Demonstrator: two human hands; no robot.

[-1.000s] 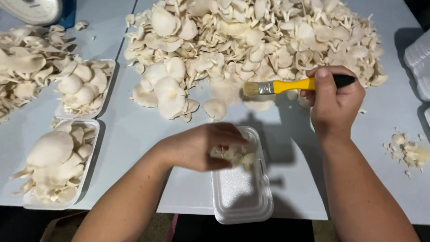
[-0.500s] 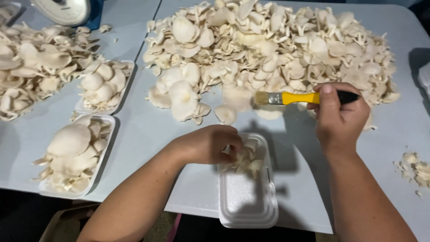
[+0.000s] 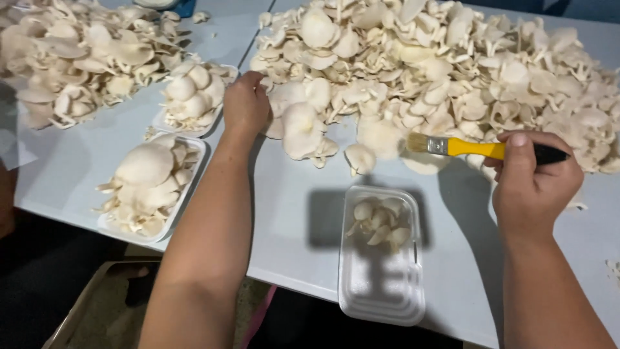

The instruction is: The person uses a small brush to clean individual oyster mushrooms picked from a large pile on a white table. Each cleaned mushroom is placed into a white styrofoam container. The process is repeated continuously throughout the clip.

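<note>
Fingers [image 3: 516,152] grip brush [image 3: 478,148] over grey table [image 3: 290,194]

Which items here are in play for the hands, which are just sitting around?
In play:
left hand on the big mushroom pile
right hand holding yellow brush
part-filled white tray

Sitting around:
two full trays
second mushroom pile

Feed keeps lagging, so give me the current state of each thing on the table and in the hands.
left hand: reaching into the mushroom pile
right hand: gripping paintbrush, level
white tray: few mushrooms at far end
two left trays: heaped full
</note>
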